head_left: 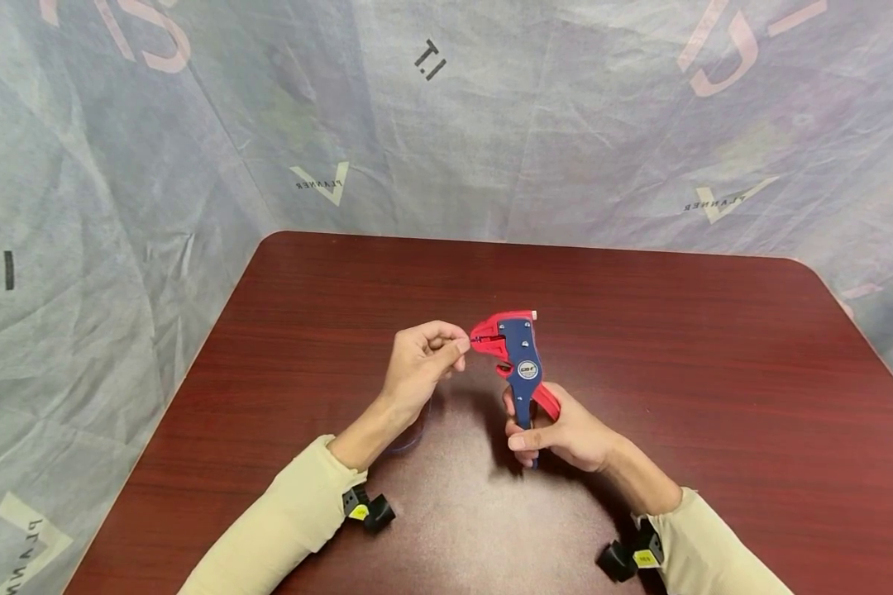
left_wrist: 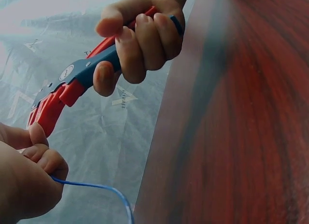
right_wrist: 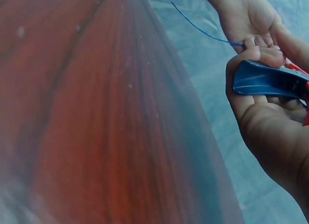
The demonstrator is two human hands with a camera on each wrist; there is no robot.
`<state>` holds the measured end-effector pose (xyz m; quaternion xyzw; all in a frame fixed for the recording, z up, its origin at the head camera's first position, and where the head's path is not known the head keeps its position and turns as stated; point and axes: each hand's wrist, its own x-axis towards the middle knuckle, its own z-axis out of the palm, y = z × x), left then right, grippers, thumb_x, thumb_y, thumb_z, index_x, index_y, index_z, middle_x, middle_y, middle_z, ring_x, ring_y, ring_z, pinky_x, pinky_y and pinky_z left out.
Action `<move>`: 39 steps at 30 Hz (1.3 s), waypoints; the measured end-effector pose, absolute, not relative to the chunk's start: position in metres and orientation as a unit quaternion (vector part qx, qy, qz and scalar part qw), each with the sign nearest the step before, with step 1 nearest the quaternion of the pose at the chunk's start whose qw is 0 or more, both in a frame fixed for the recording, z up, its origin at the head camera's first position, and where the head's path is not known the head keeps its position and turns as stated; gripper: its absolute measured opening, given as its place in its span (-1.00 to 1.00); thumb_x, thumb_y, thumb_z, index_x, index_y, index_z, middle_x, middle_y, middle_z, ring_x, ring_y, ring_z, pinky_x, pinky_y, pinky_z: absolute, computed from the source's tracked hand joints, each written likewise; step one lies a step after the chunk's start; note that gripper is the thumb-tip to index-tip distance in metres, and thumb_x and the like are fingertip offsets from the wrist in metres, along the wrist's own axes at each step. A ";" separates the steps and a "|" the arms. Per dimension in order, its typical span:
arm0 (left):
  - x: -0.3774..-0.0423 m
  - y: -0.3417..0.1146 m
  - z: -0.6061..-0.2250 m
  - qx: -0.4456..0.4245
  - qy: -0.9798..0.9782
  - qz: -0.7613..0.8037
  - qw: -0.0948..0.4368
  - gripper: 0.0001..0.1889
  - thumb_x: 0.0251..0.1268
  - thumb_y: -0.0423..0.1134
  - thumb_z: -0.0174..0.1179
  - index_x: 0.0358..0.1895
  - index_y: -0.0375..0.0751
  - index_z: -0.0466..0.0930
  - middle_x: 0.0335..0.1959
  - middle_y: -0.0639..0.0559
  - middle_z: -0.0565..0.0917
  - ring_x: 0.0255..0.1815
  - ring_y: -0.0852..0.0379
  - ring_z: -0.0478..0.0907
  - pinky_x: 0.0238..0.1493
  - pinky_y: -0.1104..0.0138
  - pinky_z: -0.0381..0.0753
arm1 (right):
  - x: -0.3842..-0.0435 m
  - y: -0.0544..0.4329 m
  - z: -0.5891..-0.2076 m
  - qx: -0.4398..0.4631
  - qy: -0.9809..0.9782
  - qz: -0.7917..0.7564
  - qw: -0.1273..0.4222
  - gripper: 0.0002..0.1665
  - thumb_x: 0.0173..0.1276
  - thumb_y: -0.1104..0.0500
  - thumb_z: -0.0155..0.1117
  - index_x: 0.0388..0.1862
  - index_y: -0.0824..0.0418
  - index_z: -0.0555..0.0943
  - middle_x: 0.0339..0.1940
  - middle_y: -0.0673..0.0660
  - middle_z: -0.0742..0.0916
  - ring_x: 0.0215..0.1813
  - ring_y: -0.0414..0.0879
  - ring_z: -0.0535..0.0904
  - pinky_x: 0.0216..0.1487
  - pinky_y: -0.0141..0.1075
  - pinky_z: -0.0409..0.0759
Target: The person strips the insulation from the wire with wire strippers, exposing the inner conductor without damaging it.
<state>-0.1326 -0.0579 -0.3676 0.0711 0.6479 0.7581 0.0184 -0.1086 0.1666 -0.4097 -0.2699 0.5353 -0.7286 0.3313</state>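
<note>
Tabletop (head_left: 714, 388), stripper (head_left: 521, 347) in right hand (head_left: 573, 434), wire (left_wrist: 89, 185) in left hand (head_left: 420, 359)

Tool (head_left: 521, 355): smooth, plastic-looking, blue handle (right_wrist: 265, 79) glossy; rivets (head_left: 525, 344) metallic. Wire (left_wrist: 91, 185): smooth, plastic-looking. Table (head_left: 677, 372): wood-grained, glossy. Backdrop (head_left: 454, 149): creased, cloth-like, faint sheen. Sleeves (head_left: 275, 529): matt cloth.

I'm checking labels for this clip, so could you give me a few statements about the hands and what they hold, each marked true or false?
1. The right hand grips a red-and-blue tool. True.
2. The left hand holds a thin blue wire. True.
3. The tool has been laid down flat. False: it is held up above the reddish-brown table.
4. The tool's red jaws point away from the left hand. False: they face it, close by.
5. Both sleeves are cream-colored. True.
</note>
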 end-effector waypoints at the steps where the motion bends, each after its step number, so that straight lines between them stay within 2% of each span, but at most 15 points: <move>1: -0.132 -0.058 -0.367 0.073 0.649 0.757 0.018 -0.86 0.27 -0.53 0.17 -0.25 -0.65 0.55 -0.73 0.21 0.53 -0.65 0.32 0.41 -0.58 0.51 0.32 | -0.108 0.166 -0.410 -0.271 0.534 -0.730 0.330 -0.73 0.31 0.48 0.23 -0.15 0.27 0.37 -0.50 -0.08 0.58 -0.54 -0.18 0.44 -0.41 -0.29 0.58; 6: -0.132 -0.059 -0.368 0.086 0.656 0.750 0.015 -0.86 0.25 -0.53 0.17 -0.26 -0.67 0.55 -0.73 0.23 0.53 -0.65 0.36 0.40 -0.57 0.52 0.34 | -0.104 0.165 -0.412 -0.268 0.527 -0.738 0.326 -0.77 0.33 0.48 0.19 -0.20 0.27 0.37 -0.55 -0.10 0.57 -0.58 -0.19 0.38 -0.44 -0.31 0.53; 16: -0.132 -0.059 -0.370 0.094 0.668 0.738 0.013 -0.88 0.20 -0.58 0.16 -0.30 -0.70 0.54 -0.74 0.25 0.50 -0.67 0.35 0.39 -0.59 0.53 0.32 | -0.097 0.163 -0.408 -0.221 0.525 -0.747 0.342 -0.75 0.28 0.52 0.14 -0.34 0.21 0.38 -0.69 -0.05 0.37 -0.64 -0.16 0.23 -0.53 -0.34 0.40; 23: -0.133 -0.057 -0.371 0.080 0.669 0.738 0.007 -0.90 0.19 -0.58 0.16 -0.32 -0.68 0.54 -0.76 0.24 0.46 -0.67 0.31 0.35 -0.63 0.53 0.26 | -0.094 0.160 -0.406 -0.175 0.515 -0.761 0.354 -0.69 0.25 0.54 0.04 -0.44 0.15 0.33 -0.74 -0.14 0.27 -0.70 -0.25 0.06 -0.68 -0.25 -0.05; 30: -0.134 -0.060 -0.370 0.083 0.667 0.740 0.000 -0.88 0.21 -0.56 0.17 -0.33 -0.68 0.53 -0.76 0.23 0.46 -0.67 0.30 0.36 -0.63 0.51 0.23 | -0.094 0.158 -0.403 -0.165 0.518 -0.762 0.352 -0.68 0.28 0.52 0.08 -0.46 0.15 0.32 -0.76 -0.13 0.26 -0.71 -0.25 0.06 -0.67 -0.26 -0.04; 39: -0.131 -0.061 -0.365 0.112 0.657 0.746 0.003 -0.88 0.19 -0.57 0.15 -0.33 -0.69 0.53 -0.74 0.21 0.46 -0.66 0.33 0.36 -0.60 0.47 0.27 | -0.091 0.157 -0.402 -0.163 0.504 -0.771 0.353 -0.66 0.33 0.50 0.11 -0.46 0.12 0.32 -0.77 -0.05 0.16 -0.73 -0.23 0.01 -0.71 -0.31 -0.06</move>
